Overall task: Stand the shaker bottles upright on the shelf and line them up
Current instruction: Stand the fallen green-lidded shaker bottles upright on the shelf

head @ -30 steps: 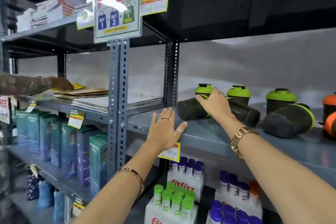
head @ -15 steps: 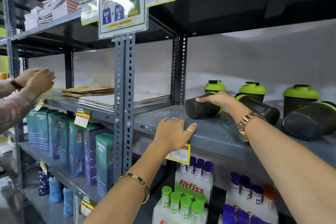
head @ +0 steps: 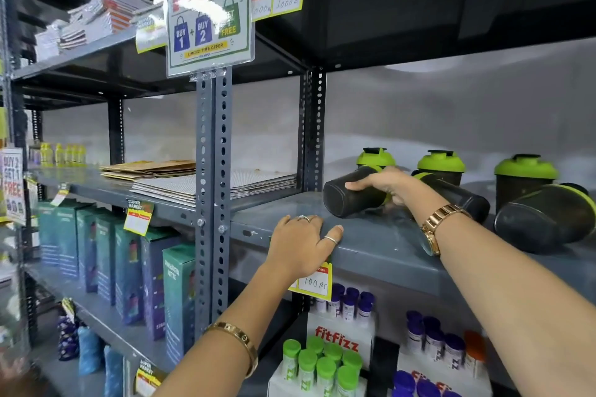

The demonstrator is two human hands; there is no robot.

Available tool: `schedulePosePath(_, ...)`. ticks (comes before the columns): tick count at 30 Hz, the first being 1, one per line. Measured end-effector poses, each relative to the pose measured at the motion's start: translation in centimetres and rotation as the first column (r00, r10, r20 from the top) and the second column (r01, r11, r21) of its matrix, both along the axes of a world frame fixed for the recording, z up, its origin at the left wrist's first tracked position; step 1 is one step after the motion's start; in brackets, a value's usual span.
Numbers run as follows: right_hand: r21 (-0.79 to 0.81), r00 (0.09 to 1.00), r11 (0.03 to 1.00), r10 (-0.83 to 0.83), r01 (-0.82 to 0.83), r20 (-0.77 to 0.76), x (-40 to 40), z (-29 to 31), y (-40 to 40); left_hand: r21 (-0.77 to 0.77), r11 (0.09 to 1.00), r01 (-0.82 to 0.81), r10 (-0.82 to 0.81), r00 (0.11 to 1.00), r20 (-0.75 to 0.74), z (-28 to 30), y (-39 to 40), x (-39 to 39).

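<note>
While R hand (head: 385, 182) wraps over a toppled shaker bottle (head: 348, 195), fingers curled on its dark body, base pointing out toward the shelf (head: 371, 245) front edge, L hand (head: 301, 243) lies flat, open, palm down on that edge just left of it, gripping nothing. Shakers counted: 6 w/ green lids. 3 upright at back (head: 375, 156) (head: 441, 162) (head: 525, 167); 3 on sides at front: the held one, a 2nd (head: 464, 195) partly behind R wrist, a 3rd (head: 545, 216) far right. Yellow price tag (head: 314, 280) hangs below L hand. Lower tier: green-cap tubes (head: 322, 361), approx 8 visible; purple-cap ones too blurred to count.
</note>
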State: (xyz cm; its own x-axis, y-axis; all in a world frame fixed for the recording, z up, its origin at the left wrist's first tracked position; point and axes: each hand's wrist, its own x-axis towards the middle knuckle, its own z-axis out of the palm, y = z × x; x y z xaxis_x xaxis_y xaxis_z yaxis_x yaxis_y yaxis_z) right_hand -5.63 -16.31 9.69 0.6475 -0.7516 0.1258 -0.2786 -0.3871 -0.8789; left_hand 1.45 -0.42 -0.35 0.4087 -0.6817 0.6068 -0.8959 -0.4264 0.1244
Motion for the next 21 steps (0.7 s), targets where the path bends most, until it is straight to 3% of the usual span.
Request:
schedulePosePath(5, -0.341, 0.995, 0.936, -0.098, 0.087, -0.014, 0.2, 0.8, -0.3, -0.034, 0.999, 0.01, -0.01, 1.0, -0.001, 0.1, 0.0, -0.1)
schedulePosePath(8, -0.613, 0.993, 0.783, -0.119, 0.103, 0.014, -0.1, 0.5, -1.0, -0.052, 0.999, 0.002, -0.002, 1.0, 0.014, 0.1, 0.2, -0.3)
schedulePosePath(10, -0.714, 0.995, 0.695, -0.103, 0.083, 0.016, -0.3, 0.1, -1.3, -0.049, 0.999, 0.0, 0.0, 1.0, 0.018, 0.2, 0.2, -0.3)
schedulePosePath(17, -0.783, 0.998, 0.62, -0.009, -0.044, -0.063, 0.6, 0.6, -0.9, -0.047, 0.999, -0.011, 0.011, 1.0, 0.014, 0.1, 0.0, -0.2)
schedulePosePath(21, -0.716, 0.993, 0.689, 0.048, -0.113, -0.11, 1.4, 1.8, 0.5, -0.05, 0.999, -0.004, 0.005, 1.0, 0.011, 0.1, 0.1, -0.3)
